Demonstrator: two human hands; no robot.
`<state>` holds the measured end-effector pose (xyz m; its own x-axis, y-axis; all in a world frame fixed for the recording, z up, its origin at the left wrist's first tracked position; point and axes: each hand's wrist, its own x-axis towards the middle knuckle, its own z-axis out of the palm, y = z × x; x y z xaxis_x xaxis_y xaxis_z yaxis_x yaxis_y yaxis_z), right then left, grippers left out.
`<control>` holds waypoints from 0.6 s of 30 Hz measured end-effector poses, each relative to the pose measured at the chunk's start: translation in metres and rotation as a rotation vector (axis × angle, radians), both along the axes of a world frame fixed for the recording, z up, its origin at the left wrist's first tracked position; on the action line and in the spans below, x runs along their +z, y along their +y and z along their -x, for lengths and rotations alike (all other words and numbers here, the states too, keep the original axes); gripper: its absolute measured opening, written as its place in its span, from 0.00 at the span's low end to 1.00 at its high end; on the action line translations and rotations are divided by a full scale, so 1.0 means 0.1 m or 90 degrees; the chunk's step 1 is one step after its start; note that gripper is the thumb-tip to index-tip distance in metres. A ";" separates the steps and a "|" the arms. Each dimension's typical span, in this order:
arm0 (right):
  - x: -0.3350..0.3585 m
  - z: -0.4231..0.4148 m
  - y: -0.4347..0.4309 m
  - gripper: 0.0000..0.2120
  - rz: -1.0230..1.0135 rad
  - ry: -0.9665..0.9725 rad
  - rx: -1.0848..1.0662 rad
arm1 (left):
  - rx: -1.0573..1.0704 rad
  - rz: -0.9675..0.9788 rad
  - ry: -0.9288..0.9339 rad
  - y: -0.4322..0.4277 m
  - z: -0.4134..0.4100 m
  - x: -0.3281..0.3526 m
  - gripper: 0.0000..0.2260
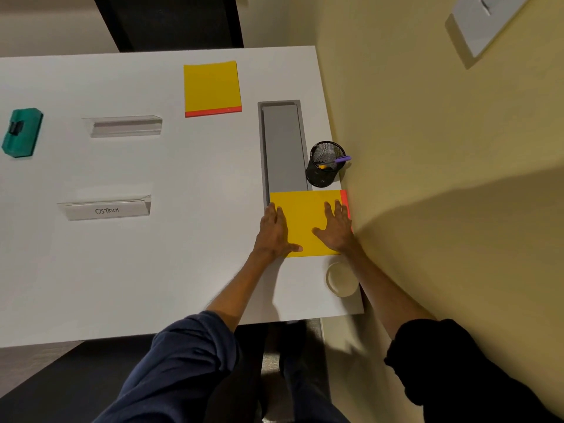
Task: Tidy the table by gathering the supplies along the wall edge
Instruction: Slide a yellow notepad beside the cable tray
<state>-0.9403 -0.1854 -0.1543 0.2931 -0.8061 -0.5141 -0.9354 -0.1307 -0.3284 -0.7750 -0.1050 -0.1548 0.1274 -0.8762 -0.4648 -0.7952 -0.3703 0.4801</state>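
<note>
Your sleeves fill the bottom of the frame, and both arms reach up to the yellow pad [306,222] at centre right. Your left hand [273,232] lies flat with spread fingers on the pad's left edge; your right hand [335,227] lies flat on its right side, gripping nothing. The pad's red strip touches the wall [427,148], so it looks home — press lightly and square it rather than pushing harder, which could buckle it.

Just above the pad stands the mesh pen cup [326,163]; keep the pad's upper edge clear of it. Below the pad sits a pale round lid [341,279], near the table [152,285] edge by your right forearm — mind it when you lift away.

Further out, still to gather: a second yellow pad [212,88] at upper centre, two clear name stands [125,126] at left, one reading "OSTRICH", and a green case [22,132] at far left.
</note>
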 end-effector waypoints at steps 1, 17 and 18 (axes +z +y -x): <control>0.00 0.00 0.00 0.41 0.000 -0.001 0.000 | 0.000 0.001 0.000 0.00 0.00 0.00 0.57; 0.08 -0.18 0.07 0.33 0.112 -0.079 -0.070 | 0.049 0.090 0.048 0.17 -0.05 0.10 0.40; 0.11 -0.23 0.10 0.31 0.120 -0.103 -0.084 | 0.053 0.101 0.048 0.20 -0.09 0.12 0.38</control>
